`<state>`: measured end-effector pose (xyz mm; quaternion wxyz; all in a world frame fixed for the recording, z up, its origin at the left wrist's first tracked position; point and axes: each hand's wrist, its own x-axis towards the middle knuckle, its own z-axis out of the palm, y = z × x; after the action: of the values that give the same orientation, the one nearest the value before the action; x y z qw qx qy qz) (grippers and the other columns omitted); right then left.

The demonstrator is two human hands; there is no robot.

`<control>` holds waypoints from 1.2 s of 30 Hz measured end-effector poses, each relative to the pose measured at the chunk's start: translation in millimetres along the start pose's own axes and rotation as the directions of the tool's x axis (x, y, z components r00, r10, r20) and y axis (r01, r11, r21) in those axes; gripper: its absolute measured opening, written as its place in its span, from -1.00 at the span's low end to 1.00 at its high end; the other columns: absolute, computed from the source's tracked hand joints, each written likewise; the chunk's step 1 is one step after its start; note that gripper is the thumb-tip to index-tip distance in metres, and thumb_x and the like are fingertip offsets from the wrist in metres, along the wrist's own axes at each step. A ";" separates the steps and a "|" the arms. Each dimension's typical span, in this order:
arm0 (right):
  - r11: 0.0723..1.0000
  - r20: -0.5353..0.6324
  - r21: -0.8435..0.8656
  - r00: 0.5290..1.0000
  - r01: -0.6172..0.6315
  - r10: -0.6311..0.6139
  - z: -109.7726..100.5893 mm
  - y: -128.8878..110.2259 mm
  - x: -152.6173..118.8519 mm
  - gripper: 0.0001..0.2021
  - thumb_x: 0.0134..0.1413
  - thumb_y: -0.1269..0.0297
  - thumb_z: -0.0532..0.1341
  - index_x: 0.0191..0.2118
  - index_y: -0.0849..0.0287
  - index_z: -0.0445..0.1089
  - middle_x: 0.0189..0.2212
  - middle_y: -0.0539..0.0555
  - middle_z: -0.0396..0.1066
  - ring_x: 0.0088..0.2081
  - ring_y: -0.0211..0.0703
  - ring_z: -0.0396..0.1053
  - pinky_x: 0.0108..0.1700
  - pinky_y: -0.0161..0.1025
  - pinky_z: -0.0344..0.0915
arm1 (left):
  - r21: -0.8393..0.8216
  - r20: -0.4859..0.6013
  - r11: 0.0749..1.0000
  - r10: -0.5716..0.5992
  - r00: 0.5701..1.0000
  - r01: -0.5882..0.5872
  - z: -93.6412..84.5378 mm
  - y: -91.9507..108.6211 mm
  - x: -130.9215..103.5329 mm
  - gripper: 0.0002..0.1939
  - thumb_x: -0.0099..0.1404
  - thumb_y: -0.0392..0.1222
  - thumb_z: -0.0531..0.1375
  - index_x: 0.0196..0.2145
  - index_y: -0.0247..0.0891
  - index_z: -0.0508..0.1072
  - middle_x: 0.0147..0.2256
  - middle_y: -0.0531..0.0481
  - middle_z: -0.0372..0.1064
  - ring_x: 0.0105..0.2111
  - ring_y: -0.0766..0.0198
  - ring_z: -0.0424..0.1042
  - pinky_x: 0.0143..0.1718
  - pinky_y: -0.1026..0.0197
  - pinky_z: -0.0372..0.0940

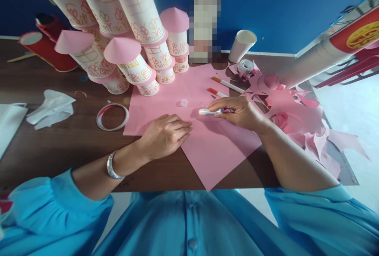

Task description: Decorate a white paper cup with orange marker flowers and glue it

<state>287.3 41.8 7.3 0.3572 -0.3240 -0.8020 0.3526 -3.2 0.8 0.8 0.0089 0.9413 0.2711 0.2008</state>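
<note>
Blue wall (266,7) is rising behind a dark brown tabletop (74,145), across which pink paper (213,149) is spreading before you. Your right hand (237,111) is closing thumb and fingers around a small white tube (205,112), which is lying nearly level over the paper. Your left hand (167,133) is curling its fingers at the paper's edge; whether it is pinching anything, one cannot tell. Beyond it, a translucent cap (184,102) is sitting on the paper. Pink-roofed paper towers (143,17) are standing at the far left, a tape roll (98,120) is lying nearer you, and pink scraps (299,110) are heaping up at right.
</note>
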 end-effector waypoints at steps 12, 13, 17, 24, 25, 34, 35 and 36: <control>0.981 -0.256 -0.162 0.964 -0.108 0.064 36.9 -25.4 1.2 -0.79 0.23 0.07 0.37 -0.29 0.10 0.50 -0.37 0.00 0.53 -0.39 -0.22 0.41 -0.32 -0.24 0.39 | 0.013 0.002 1.000 0.005 1.000 -0.005 -2.0 0.6 1.8 -0.80 0.47 -0.25 0.18 -0.15 -0.26 0.63 -0.15 -0.07 0.67 -0.20 0.15 0.58 -0.21 0.09 0.45; 0.975 -0.289 -0.171 0.953 -0.144 0.090 39.3 -24.4 1.7 -0.77 0.22 0.08 0.37 -0.33 0.11 0.48 -0.41 -0.01 0.50 -0.44 -0.25 0.35 -0.38 -0.25 0.34 | 0.017 0.003 1.000 0.007 1.000 -0.007 -2.2 0.7 2.0 -0.80 0.47 -0.25 0.18 -0.13 -0.26 0.63 -0.13 -0.08 0.66 -0.20 0.14 0.58 -0.20 0.09 0.45; 0.943 -0.304 -0.291 0.950 -0.162 0.069 45.3 -21.9 2.8 -0.78 0.21 0.14 0.37 -0.37 0.11 0.42 -0.45 -0.03 0.45 -0.44 -0.24 0.29 -0.36 -0.24 0.28 | 0.025 0.010 1.000 0.000 1.000 0.000 -2.1 1.3 2.3 -0.81 0.46 -0.25 0.18 -0.13 -0.25 0.63 -0.13 -0.07 0.66 -0.19 0.14 0.57 -0.21 0.08 0.44; 0.851 -0.147 -0.522 0.989 -0.056 -0.025 48.7 -26.0 4.4 -0.79 0.34 0.10 0.28 -0.27 0.11 0.41 -0.39 0.01 0.47 -0.39 -0.19 0.37 -0.29 -0.23 0.29 | 0.033 0.011 0.999 -0.002 1.000 0.002 -1.0 0.5 0.3 -0.80 0.48 -0.23 0.17 -0.18 -0.24 0.61 -0.16 -0.03 0.66 -0.21 0.16 0.58 -0.26 0.11 0.43; 0.829 -0.145 -0.556 0.989 -0.059 -0.027 47.4 -25.8 5.2 -0.80 0.34 0.11 0.29 -0.27 0.11 0.40 -0.39 0.02 0.47 -0.38 -0.18 0.38 -0.29 -0.23 0.28 | 0.035 0.009 0.999 -0.001 1.000 0.001 -0.9 0.3 0.1 -0.80 0.48 -0.23 0.17 -0.18 -0.24 0.61 -0.14 -0.02 0.66 -0.20 0.16 0.59 -0.26 0.11 0.43; 0.761 -0.241 -0.641 0.967 -0.095 -0.082 36.9 -29.7 6.3 -0.81 0.33 0.14 0.29 -0.28 0.12 0.42 -0.40 0.03 0.46 -0.39 -0.15 0.40 -0.34 -0.22 0.26 | 0.034 -0.007 0.999 0.011 1.000 -0.011 0.4 -0.1 0.3 -0.79 0.49 -0.22 0.15 -0.14 -0.26 0.60 -0.10 -0.08 0.66 -0.17 0.16 0.59 -0.22 0.10 0.43; 0.770 -0.233 -0.633 0.968 -0.079 -0.092 38.6 -32.2 5.8 -0.80 0.33 0.13 0.29 -0.28 0.13 0.42 -0.40 0.04 0.46 -0.39 -0.15 0.40 -0.34 -0.22 0.27 | 0.040 -0.008 0.999 0.015 1.000 -0.015 0.5 -0.2 0.3 -0.79 0.50 -0.22 0.15 -0.14 -0.25 0.60 -0.09 -0.07 0.66 -0.18 0.16 0.58 -0.23 0.11 0.42; 0.779 -0.212 -0.624 0.972 -0.057 -0.099 41.0 -34.6 5.3 -0.80 0.34 0.13 0.28 -0.27 0.14 0.42 -0.40 0.04 0.46 -0.39 -0.15 0.40 -0.33 -0.21 0.28 | 0.046 -0.008 0.999 0.018 1.000 -0.018 0.6 -0.4 0.3 -0.79 0.49 -0.22 0.14 -0.14 -0.25 0.60 -0.08 -0.06 0.66 -0.18 0.17 0.58 -0.24 0.12 0.42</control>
<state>242.4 13.5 16.4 0.3246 -0.4542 -0.8294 0.0217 -2.9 1.3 0.2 -0.0157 0.9428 0.2671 0.1988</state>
